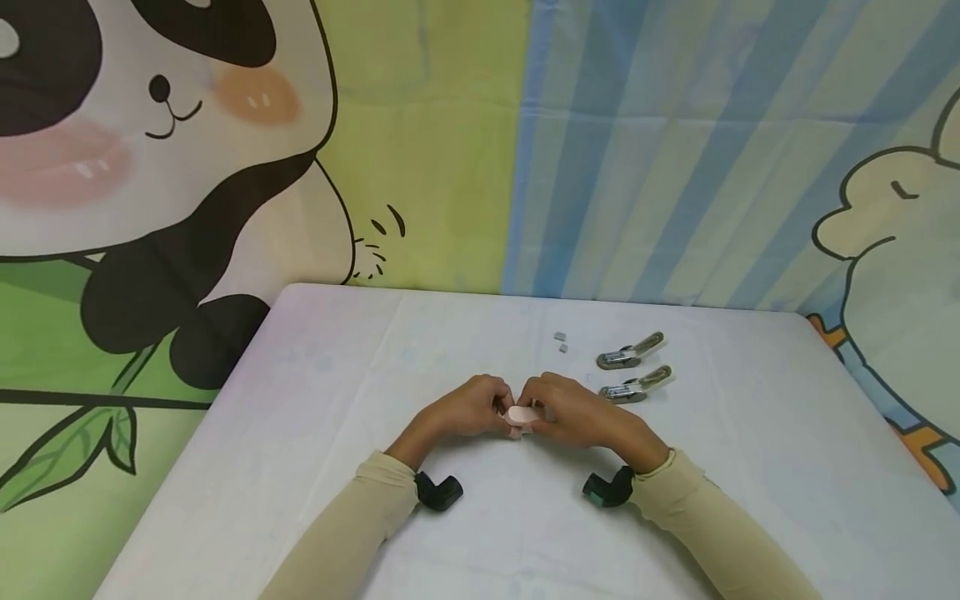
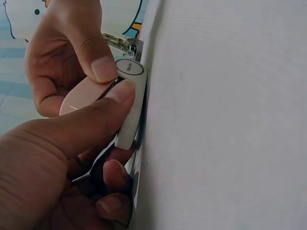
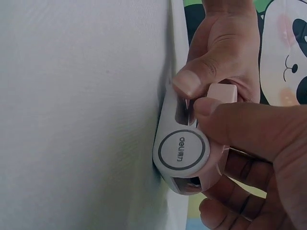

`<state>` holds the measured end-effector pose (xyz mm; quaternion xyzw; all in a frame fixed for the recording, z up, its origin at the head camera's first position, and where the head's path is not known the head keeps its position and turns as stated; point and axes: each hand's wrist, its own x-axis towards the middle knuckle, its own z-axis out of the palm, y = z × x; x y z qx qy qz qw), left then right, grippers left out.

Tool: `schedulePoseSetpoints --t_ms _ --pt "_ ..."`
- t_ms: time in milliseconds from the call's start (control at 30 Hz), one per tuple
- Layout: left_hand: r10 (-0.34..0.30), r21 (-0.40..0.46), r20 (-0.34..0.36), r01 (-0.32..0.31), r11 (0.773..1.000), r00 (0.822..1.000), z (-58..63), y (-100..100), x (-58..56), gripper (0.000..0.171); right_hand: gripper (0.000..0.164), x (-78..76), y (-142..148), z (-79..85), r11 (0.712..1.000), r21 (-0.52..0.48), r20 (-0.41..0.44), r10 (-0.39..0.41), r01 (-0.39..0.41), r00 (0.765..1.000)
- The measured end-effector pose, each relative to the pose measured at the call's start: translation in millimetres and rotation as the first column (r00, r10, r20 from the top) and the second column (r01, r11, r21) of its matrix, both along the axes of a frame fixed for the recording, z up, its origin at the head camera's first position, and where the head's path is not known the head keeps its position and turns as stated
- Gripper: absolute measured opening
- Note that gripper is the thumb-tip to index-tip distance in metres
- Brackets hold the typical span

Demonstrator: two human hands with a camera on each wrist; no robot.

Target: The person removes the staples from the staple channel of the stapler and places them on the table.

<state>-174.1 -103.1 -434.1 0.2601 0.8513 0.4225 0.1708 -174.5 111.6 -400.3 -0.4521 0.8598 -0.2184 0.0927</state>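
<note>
Stapler (image 3: 181, 149) (pink-white), pinched in both hands (image 1: 474, 406) (image 1: 576, 410), well inside table edges (image 1: 450, 296)

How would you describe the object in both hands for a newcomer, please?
At the white table, find the left hand and right hand close together. They hold a small pink-and-white gadget, set apart from the two nearby metallic tools by its round badge.

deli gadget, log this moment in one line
left hand: grips deli gadget | right hand: grips same gadget | table: two metallic tools near right hand
</note>
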Motion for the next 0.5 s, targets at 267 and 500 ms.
schedulePoseSetpoints --t_ms 267,500 --pt "-0.007 -0.018 -0.012 0.007 1.000 1.000 -0.3 2.1 0.0 0.018 0.022 -0.6 -2.9 -2.8 1.000 -0.020 -0.040 -0.017 0.017 0.999" --pt "-0.007 -0.042 -0.029 0.005 0.999 1.000 -1.4 3.4 -0.8 0.019 0.022 -1.9 -4.8 -8.9 0.999 -0.049 -0.092 -0.025 0.021 0.995"
